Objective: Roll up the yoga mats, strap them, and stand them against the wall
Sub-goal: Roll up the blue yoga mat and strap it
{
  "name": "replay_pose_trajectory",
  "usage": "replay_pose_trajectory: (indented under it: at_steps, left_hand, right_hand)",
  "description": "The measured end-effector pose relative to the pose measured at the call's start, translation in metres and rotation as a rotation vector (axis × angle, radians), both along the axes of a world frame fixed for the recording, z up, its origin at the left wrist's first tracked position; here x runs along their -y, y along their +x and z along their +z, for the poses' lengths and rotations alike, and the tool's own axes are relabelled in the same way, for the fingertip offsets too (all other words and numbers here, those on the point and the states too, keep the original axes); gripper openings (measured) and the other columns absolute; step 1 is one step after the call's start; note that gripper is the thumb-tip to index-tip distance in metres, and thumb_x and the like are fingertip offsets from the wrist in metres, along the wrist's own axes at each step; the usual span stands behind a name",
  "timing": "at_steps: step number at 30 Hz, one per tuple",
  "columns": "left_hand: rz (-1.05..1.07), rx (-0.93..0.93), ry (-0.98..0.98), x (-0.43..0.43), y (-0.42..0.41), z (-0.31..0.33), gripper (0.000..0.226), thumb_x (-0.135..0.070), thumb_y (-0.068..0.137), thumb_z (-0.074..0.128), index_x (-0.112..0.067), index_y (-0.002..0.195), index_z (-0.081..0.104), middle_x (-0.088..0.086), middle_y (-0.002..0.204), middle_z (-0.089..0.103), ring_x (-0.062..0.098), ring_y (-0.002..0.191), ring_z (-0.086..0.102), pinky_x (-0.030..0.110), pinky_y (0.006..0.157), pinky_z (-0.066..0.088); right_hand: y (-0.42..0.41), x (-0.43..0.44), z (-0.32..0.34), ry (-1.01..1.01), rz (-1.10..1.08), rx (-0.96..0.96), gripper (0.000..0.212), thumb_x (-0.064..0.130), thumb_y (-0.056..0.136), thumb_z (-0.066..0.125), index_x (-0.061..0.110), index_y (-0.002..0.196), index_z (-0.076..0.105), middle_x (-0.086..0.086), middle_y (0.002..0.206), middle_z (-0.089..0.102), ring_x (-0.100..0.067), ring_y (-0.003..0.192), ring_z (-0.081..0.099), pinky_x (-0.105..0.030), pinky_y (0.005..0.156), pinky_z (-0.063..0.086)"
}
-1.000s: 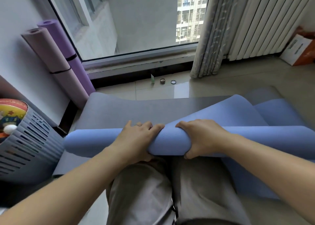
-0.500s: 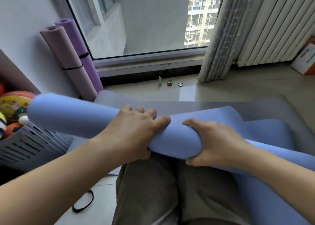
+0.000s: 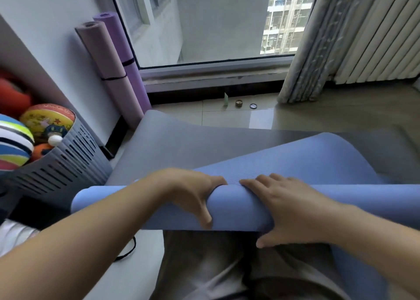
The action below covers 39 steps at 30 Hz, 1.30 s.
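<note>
Tightness matters: I'd press evenly, with left hand [image 3: 193, 197] and right hand [image 3: 293, 211] both gripping the blue mat [image 3: 238, 208].

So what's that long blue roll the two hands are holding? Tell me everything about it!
It is a soft-looking blue foam yoga mat, ribbed and partly rolled into a tube. The tube lies sideways across the person's legs. Its loose end sweeps up and away over a flat grey mat. The left hand and right hand grip the tube near its middle, fingers over the top, thumbs down the near side. No strap is on it.
</note>
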<state>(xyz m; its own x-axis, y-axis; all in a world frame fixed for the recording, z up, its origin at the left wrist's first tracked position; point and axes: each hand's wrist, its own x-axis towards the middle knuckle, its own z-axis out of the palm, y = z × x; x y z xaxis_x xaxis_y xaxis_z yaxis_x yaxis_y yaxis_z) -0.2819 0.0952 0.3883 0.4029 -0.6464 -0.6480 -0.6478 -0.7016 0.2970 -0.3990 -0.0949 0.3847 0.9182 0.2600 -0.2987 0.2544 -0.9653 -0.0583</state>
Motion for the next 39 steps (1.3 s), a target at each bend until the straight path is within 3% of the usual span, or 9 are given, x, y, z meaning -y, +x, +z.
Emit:
replay_pose_trajectory:
  at_steps: [2,6,10,13,17,24,27,31,39]
  left_hand:
    - [-0.020,-0.054,0.066,0.007,0.008,0.002,0.077,-0.040,0.068,0.080,-0.044,0.132,0.037,-0.013,0.121,0.057,0.014,0.110,0.056,0.038,0.098,0.045]
    - [-0.028,-0.011,0.089,0.008,0.016,0.003,0.087,-0.049,0.071,0.078,-0.044,0.141,0.026,-0.008,0.134,0.043,0.016,0.122,0.044,0.039,0.103,0.038]
    - [-0.144,0.506,0.019,0.003,-0.012,-0.015,0.109,-0.051,0.073,0.072,-0.032,0.151,-0.003,0.003,0.142,0.028,0.028,0.125,0.037,0.043,0.105,0.034]
    - [-0.112,0.666,-0.067,0.004,-0.024,-0.030,0.109,-0.046,0.072,0.070,-0.033,0.149,-0.005,0.004,0.141,0.031,0.028,0.120,0.043,0.041,0.101,0.034]
    - [-0.060,0.676,-0.162,-0.003,-0.016,-0.029,0.102,-0.046,0.068,0.069,-0.038,0.144,0.001,0.001,0.133,0.039,0.026,0.112,0.048,0.039,0.093,0.040]
    - [-0.058,0.870,-0.260,0.014,-0.010,0.022,0.095,-0.046,0.071,0.067,-0.040,0.143,0.005,0.001,0.125,0.043,0.027,0.109,0.051,0.037,0.086,0.041]
    - [-0.030,0.863,-0.311,0.018,-0.009,0.044,0.096,-0.050,0.069,0.068,-0.041,0.142,0.007,-0.001,0.119,0.045,0.025,0.105,0.053,0.034,0.076,0.038]
    - [-0.083,0.673,-0.254,0.013,-0.027,0.047,0.093,-0.050,0.067,0.069,-0.044,0.139,0.011,-0.006,0.113,0.048,0.020,0.096,0.055,0.031,0.069,0.040]
    - [-0.185,0.394,-0.119,0.002,-0.060,0.015,0.081,-0.046,0.066,0.072,-0.045,0.129,0.022,-0.007,0.106,0.048,0.021,0.094,0.057,0.035,0.077,0.048]
  right_hand:
    - [-0.004,-0.008,-0.010,-0.062,-0.001,0.047,0.107,0.070,0.066,0.064,0.029,0.147,0.007,0.006,0.134,0.036,-0.019,0.121,0.038,-0.038,0.099,0.036]
    - [0.018,-0.002,-0.010,0.033,-0.054,-0.006,0.091,0.061,0.063,0.072,0.033,0.137,0.027,0.006,0.124,0.049,-0.020,0.110,0.049,-0.036,0.089,0.044]
    - [0.056,0.012,0.001,0.180,-0.113,-0.295,0.085,0.052,0.061,0.083,0.033,0.132,0.039,0.010,0.121,0.055,-0.016,0.110,0.054,-0.032,0.089,0.043]
    - [0.072,0.015,0.003,0.221,-0.147,-0.425,0.082,0.050,0.060,0.085,0.037,0.128,0.041,0.014,0.120,0.053,-0.013,0.114,0.053,-0.032,0.096,0.043]
    - [0.043,0.002,-0.009,-0.045,-0.091,-0.009,0.105,0.063,0.061,0.073,0.032,0.146,0.018,0.006,0.126,0.045,-0.021,0.114,0.047,-0.036,0.091,0.041]
    - [0.042,0.016,0.034,-0.030,-0.066,0.298,0.081,0.062,0.059,0.064,0.035,0.130,0.036,0.009,0.114,0.057,-0.020,0.103,0.058,-0.032,0.073,0.042]
    - [0.048,0.025,0.066,-0.074,-0.037,0.281,0.080,0.066,0.053,0.065,0.038,0.122,0.037,0.014,0.108,0.059,-0.017,0.097,0.059,-0.031,0.070,0.047]
    - [0.031,0.018,0.066,-0.064,-0.012,0.085,0.080,0.068,0.053,0.070,0.040,0.121,0.038,0.015,0.106,0.061,-0.013,0.091,0.059,-0.033,0.074,0.050]
    - [-0.012,0.002,0.010,0.096,-0.031,-0.144,0.083,0.067,0.057,0.073,0.038,0.125,0.035,0.014,0.115,0.058,-0.013,0.103,0.055,-0.031,0.082,0.046]
